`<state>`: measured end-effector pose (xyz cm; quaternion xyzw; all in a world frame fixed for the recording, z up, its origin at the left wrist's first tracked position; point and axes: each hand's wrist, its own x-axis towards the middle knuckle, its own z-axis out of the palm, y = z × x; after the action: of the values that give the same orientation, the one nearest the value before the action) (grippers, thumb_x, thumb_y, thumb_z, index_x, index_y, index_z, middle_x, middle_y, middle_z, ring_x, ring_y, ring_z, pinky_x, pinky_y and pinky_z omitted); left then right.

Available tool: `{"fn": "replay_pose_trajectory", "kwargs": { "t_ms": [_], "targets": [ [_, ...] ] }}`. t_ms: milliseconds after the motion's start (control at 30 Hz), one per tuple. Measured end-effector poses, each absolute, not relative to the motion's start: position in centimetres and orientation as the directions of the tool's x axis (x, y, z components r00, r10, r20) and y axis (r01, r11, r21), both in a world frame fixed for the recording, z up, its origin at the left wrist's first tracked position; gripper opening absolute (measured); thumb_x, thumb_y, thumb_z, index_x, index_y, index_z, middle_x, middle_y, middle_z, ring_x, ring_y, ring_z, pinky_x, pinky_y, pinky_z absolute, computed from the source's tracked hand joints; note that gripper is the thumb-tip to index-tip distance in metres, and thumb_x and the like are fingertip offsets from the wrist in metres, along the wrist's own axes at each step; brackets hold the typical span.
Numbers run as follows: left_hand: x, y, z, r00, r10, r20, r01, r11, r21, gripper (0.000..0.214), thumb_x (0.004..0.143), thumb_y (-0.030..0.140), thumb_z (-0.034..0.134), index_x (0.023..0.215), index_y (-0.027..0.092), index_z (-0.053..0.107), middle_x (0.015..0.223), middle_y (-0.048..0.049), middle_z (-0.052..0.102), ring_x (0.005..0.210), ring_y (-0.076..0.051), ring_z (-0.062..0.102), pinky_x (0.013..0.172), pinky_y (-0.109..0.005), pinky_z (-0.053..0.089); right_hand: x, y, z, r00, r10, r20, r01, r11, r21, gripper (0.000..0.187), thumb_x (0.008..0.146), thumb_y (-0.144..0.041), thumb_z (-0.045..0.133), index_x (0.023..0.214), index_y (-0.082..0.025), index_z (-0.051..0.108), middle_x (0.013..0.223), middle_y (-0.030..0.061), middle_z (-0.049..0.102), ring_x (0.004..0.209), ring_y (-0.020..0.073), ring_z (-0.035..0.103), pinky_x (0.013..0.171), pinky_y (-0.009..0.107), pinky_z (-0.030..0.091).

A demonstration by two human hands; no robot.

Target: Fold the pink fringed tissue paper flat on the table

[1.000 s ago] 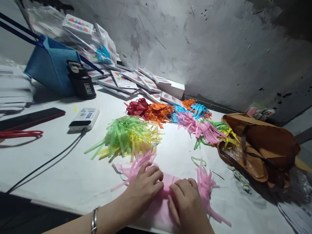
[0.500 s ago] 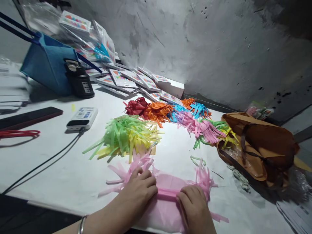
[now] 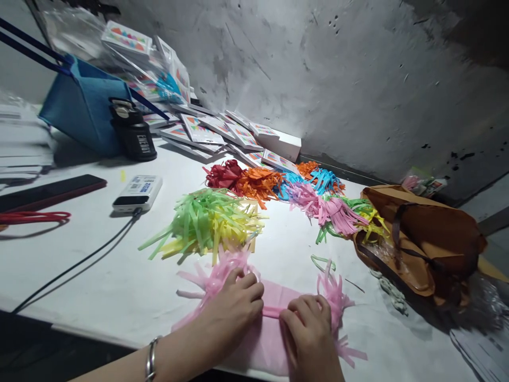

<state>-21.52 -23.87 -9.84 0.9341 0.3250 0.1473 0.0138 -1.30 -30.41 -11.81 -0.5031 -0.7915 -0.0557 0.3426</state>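
A sheet of pink tissue paper (image 3: 264,347) with fringed ends lies spread at the table's front edge. A narrow folded or rolled band (image 3: 272,312) of the same paper runs across its middle. My left hand (image 3: 238,305) is closed on the left part of this band, fingers bent over it, the wrist wearing a silver bangle (image 3: 150,358). My right hand (image 3: 308,326) grips the right part with curled fingers, its thumb partly hidden. Only a short stretch of band shows between them. Pink fringes fan out beyond both hands. Just behind lies a green and yellow tissue tassel bundle (image 3: 207,220).
Farther back are red tassels (image 3: 225,175), orange tassels (image 3: 260,183) and pink tassels (image 3: 342,212). A brown bag (image 3: 445,239) stands right. Printed boxes (image 3: 210,130) pile by the wall. A black bottle (image 3: 135,135), a power bank (image 3: 137,193) with cable and a phone (image 3: 51,192) are left.
My hands have come closer together, the right one shifting left and the left one slightly right. The visible pink band between them is shorter and thinner. The view has shifted a little.
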Motion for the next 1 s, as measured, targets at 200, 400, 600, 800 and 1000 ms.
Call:
{"fn": "replay_pose_trajectory", "kwargs": {
  "t_ms": [200, 400, 600, 800, 1000],
  "targets": [
    [-21.4, -23.4, -10.1, 0.779, 0.49, 0.391, 0.516, -0.856, 0.045, 0.025, 0.086, 0.021, 0.076, 0.065, 0.02, 0.061, 0.074, 0.0014, 0.061, 0.077, -0.02, 0.047, 0.084, -0.042, 0.028, -3.1, -29.4, -11.5, -0.39, 0.67, 0.632, 0.813, 0.573, -0.106, 0.033, 0.102, -0.012, 0.038, 0.082, -0.018, 0.063, 0.075, 0.0018, 0.06, 0.072, 0.0183, 0.049, 0.082, 0.037, 0.032],
    [-21.7, -23.3, -10.6, 0.741, 0.573, 0.35, 0.533, -0.819, 0.213, 0.015, 0.083, 0.015, 0.075, 0.077, 0.021, 0.063, 0.087, 0.0011, 0.065, 0.083, -0.02, 0.051, 0.083, -0.039, 0.028, -3.7, -28.8, -11.9, -0.377, 0.663, 0.646, 0.802, 0.583, -0.13, 0.042, 0.106, -0.016, 0.03, 0.073, -0.017, 0.057, 0.07, 0.002, 0.055, 0.066, 0.0168, 0.046, 0.073, 0.033, 0.032],
    [-22.0, -23.1, -10.8, 0.678, 0.655, 0.332, 0.539, -0.751, 0.382, 0.019, 0.076, 0.011, 0.079, 0.071, 0.021, 0.064, 0.083, 0.0038, 0.067, 0.081, -0.018, 0.052, 0.078, -0.037, 0.026, -1.4, -30.0, -13.0, -0.332, 0.701, 0.631, 0.792, 0.571, -0.217, 0.04, 0.106, -0.019, 0.03, 0.078, -0.018, 0.059, 0.073, 0.0013, 0.056, 0.071, 0.0172, 0.046, 0.079, 0.036, 0.031],
    [-22.1, -23.6, -9.9, 0.696, 0.668, 0.263, 0.575, -0.738, 0.353, 0.014, 0.082, 0.012, 0.071, 0.073, 0.022, 0.067, 0.085, 0.0015, 0.068, 0.082, -0.019, 0.053, 0.081, -0.04, 0.028, 0.4, -30.8, -13.2, -0.276, 0.786, 0.553, 0.825, 0.489, -0.283, 0.021, 0.101, -0.015, 0.043, 0.088, -0.021, 0.059, 0.086, 0.0023, 0.06, 0.083, 0.021, 0.05, 0.088, 0.041, 0.031],
    [-20.8, -24.0, -8.3, 0.629, 0.767, 0.128, 0.701, -0.631, 0.334, 0.013, 0.081, 0.011, 0.061, 0.072, 0.019, 0.066, 0.087, -0.0047, 0.067, 0.085, -0.025, 0.056, 0.076, -0.043, 0.032, -1.1, -30.5, -13.2, -0.099, 0.844, 0.527, 0.907, 0.294, -0.301, 0.019, 0.093, -0.012, 0.048, 0.079, -0.024, 0.053, 0.08, 0.0016, 0.057, 0.079, 0.0244, 0.049, 0.092, 0.048, 0.027]
  ]
}}
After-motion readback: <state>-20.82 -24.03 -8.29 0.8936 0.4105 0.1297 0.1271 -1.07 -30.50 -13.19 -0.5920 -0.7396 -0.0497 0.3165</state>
